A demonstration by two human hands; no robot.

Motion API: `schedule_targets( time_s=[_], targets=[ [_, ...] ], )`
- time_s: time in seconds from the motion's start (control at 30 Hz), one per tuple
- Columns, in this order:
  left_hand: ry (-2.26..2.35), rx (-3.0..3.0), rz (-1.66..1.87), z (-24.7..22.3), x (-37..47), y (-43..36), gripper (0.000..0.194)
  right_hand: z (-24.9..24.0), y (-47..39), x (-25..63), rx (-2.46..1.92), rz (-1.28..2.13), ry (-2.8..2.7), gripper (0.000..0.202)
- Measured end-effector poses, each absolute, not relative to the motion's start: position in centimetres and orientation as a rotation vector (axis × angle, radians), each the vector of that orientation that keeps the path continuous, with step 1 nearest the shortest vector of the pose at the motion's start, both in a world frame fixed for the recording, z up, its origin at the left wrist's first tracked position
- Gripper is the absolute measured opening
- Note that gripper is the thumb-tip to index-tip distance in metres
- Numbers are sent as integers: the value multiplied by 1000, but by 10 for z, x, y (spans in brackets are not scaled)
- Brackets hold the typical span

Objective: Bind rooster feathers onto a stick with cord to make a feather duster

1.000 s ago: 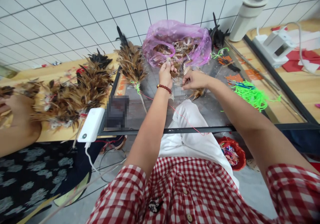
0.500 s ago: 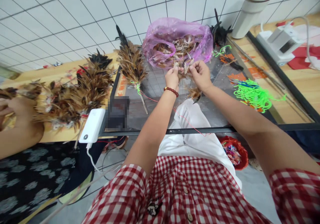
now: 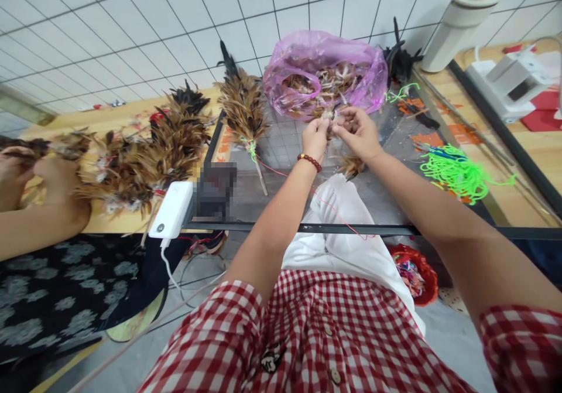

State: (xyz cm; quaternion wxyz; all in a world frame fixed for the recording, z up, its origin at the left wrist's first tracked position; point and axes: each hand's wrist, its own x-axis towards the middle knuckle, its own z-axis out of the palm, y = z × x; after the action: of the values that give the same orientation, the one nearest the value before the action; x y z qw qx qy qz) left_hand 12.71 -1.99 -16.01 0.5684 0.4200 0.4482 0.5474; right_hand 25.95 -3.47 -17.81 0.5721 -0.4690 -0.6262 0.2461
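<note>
My left hand point(image 3: 315, 140), with a bead bracelet point(image 3: 309, 161) at its wrist, is closed on small brown feathers point(image 3: 328, 115) in front of the bag. Close against it, my right hand point(image 3: 359, 133) pinches at the same feathers with bent fingers. Just beyond both hands lies a purple plastic bag point(image 3: 281, 50) full of loose brown and white feathers. A few brown feathers point(image 3: 351, 166) rest on the glass below my right hand. To the left lies a feather duster point(image 3: 243, 103) with a black tip, green string at its base and a thin stick.
Bundled feathers point(image 3: 171, 141) and a co-worker's hands point(image 3: 57, 176) are at the left. A white power bank point(image 3: 171, 210) sits on the table edge. Bright green cord point(image 3: 456, 173), a power strip point(image 3: 492, 88) and a white bottle point(image 3: 459, 30) stand at the right. A red thread point(image 3: 336, 211) crosses the glass.
My two hands have come closer together over the feathers. The whole view has shifted slightly, so the table things appear a little farther right.
</note>
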Motion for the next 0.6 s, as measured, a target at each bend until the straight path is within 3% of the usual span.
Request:
schedule_targets(
  time_s=[0.2,0.43,0.6],
  targets=[
    [1044,1212,1316,-158,127,-24,24,-170,-35,264,-1122,674,-1468,56],
    [1033,1033,1248,-156,130,-25,24,-163,-37,263,-1154,709,-1477,44],
    [1084,964,1205,-146,130,-33,24,-165,-37,267,-1182,525,-1488,30]
  ],
)
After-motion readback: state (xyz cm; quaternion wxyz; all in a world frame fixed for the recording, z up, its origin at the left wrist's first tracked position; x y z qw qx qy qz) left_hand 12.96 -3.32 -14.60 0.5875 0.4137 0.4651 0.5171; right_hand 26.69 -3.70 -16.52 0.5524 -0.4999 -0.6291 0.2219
